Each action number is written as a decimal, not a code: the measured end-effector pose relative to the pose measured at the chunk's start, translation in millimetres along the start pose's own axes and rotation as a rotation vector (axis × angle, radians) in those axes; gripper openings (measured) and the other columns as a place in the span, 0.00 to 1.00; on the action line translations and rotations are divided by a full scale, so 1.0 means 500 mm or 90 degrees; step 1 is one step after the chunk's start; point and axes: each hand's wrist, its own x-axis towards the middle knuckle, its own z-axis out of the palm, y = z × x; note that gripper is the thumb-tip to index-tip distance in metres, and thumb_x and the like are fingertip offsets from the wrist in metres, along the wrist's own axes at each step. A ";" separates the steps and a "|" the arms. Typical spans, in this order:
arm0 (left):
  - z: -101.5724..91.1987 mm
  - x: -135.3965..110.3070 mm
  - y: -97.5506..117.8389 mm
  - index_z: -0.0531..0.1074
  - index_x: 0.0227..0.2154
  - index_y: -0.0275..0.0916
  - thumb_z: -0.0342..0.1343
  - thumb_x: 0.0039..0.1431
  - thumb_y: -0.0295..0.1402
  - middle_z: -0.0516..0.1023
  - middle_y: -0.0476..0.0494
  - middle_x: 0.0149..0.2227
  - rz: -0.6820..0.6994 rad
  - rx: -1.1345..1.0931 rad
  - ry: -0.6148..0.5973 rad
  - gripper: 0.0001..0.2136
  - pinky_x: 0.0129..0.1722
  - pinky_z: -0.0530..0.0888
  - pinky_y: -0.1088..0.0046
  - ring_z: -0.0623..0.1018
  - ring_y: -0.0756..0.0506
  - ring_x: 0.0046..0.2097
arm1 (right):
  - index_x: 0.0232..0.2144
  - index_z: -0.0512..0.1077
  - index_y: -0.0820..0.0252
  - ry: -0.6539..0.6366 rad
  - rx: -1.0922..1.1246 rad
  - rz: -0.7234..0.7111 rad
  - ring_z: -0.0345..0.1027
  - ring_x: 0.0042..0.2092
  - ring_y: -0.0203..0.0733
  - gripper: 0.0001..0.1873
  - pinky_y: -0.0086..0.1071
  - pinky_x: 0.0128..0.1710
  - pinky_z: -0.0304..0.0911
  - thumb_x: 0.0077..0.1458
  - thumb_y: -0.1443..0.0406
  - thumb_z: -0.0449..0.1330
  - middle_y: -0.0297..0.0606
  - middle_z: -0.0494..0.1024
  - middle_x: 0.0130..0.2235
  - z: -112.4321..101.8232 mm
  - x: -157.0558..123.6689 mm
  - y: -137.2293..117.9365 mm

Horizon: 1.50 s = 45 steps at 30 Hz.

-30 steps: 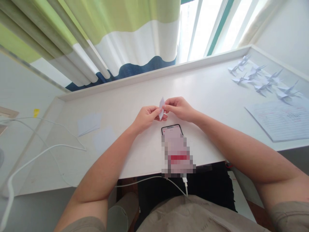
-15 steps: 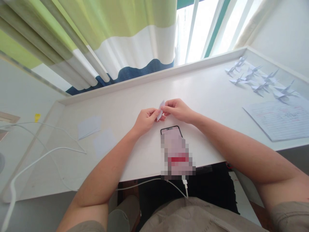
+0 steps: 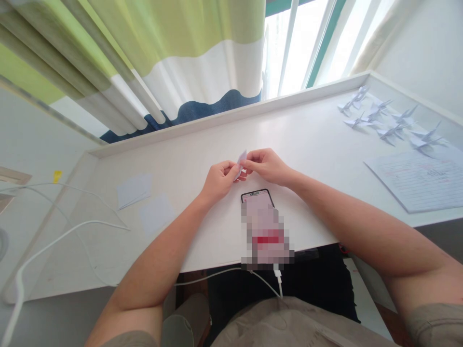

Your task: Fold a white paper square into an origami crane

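Note:
A small folded piece of white paper (image 3: 242,156) is held up between my two hands over the middle of the desk. My left hand (image 3: 219,180) pinches its lower part between thumb and fingers. From the other side, my right hand (image 3: 266,166) grips the paper's edge with thumb and forefinger. Fingers cover much of the paper, so its exact fold cannot be made out. Just below the hands lies a phone (image 3: 257,195), its screen mostly blurred out, with a white charging plug (image 3: 278,274) at its lower end.
Several folded white paper cranes (image 3: 392,130) stand at the back right, behind a lined notebook (image 3: 419,185) with writing. Square white sheets (image 3: 134,189) lie on the left of the white desk (image 3: 300,130). A white cable (image 3: 72,226) loops over the left end. Curtains (image 3: 202,48) hang behind.
Almost nothing differs. Both hands keep hold of the folded paper in the same place, with only a very slight shift of the fingers and of the view.

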 end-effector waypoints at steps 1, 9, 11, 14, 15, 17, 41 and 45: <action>0.000 0.001 -0.001 0.78 0.35 0.38 0.66 0.63 0.56 0.88 0.39 0.36 0.004 0.001 0.011 0.23 0.40 0.82 0.67 0.88 0.42 0.38 | 0.28 0.79 0.59 0.004 -0.005 -0.002 0.76 0.33 0.39 0.19 0.33 0.36 0.70 0.60 0.50 0.70 0.37 0.83 0.29 0.001 -0.001 -0.001; 0.002 0.003 0.000 0.77 0.37 0.41 0.71 0.61 0.46 0.85 0.44 0.40 0.127 0.083 0.164 0.15 0.40 0.81 0.69 0.85 0.46 0.39 | 0.27 0.80 0.59 0.033 0.024 0.003 0.78 0.32 0.40 0.25 0.35 0.36 0.74 0.55 0.44 0.74 0.40 0.85 0.29 0.010 -0.003 -0.014; 0.003 0.001 0.003 0.79 0.36 0.40 0.70 0.62 0.46 0.86 0.43 0.39 0.135 0.101 0.160 0.14 0.44 0.82 0.67 0.85 0.45 0.41 | 0.26 0.79 0.59 0.045 0.032 0.005 0.78 0.31 0.40 0.26 0.35 0.35 0.75 0.54 0.43 0.74 0.40 0.84 0.28 0.012 -0.003 -0.016; 0.005 -0.002 0.006 0.82 0.37 0.40 0.69 0.62 0.46 0.88 0.42 0.39 0.136 0.109 0.140 0.14 0.47 0.83 0.64 0.86 0.43 0.43 | 0.27 0.79 0.60 0.059 0.050 0.000 0.79 0.31 0.41 0.26 0.35 0.35 0.76 0.53 0.43 0.75 0.40 0.84 0.27 0.013 -0.003 -0.018; 0.005 -0.003 0.007 0.83 0.37 0.39 0.70 0.61 0.46 0.88 0.42 0.40 0.139 0.107 0.138 0.14 0.47 0.83 0.64 0.86 0.43 0.43 | 0.27 0.79 0.59 0.063 0.056 -0.003 0.79 0.31 0.41 0.27 0.36 0.35 0.76 0.52 0.43 0.76 0.40 0.84 0.27 0.013 -0.003 -0.018; 0.006 -0.004 0.008 0.84 0.37 0.39 0.72 0.60 0.45 0.89 0.42 0.40 0.143 0.103 0.135 0.14 0.47 0.83 0.64 0.86 0.43 0.42 | 0.27 0.79 0.59 0.066 0.066 -0.006 0.79 0.31 0.41 0.27 0.36 0.35 0.77 0.51 0.42 0.76 0.40 0.84 0.27 0.012 -0.003 -0.016; 0.004 -0.002 0.005 0.85 0.36 0.41 0.69 0.64 0.46 0.88 0.39 0.48 0.172 0.097 0.163 0.13 0.52 0.82 0.62 0.86 0.42 0.48 | 0.35 0.83 0.56 0.043 0.043 -0.042 0.77 0.40 0.43 0.24 0.42 0.49 0.75 0.56 0.43 0.72 0.40 0.85 0.38 0.009 -0.003 -0.005; 0.000 0.003 -0.003 0.85 0.37 0.41 0.68 0.64 0.43 0.88 0.39 0.48 0.174 0.083 0.151 0.10 0.50 0.82 0.64 0.85 0.42 0.49 | 0.34 0.81 0.56 0.042 0.030 -0.057 0.76 0.39 0.43 0.24 0.43 0.48 0.75 0.57 0.43 0.72 0.39 0.85 0.37 0.008 0.000 0.002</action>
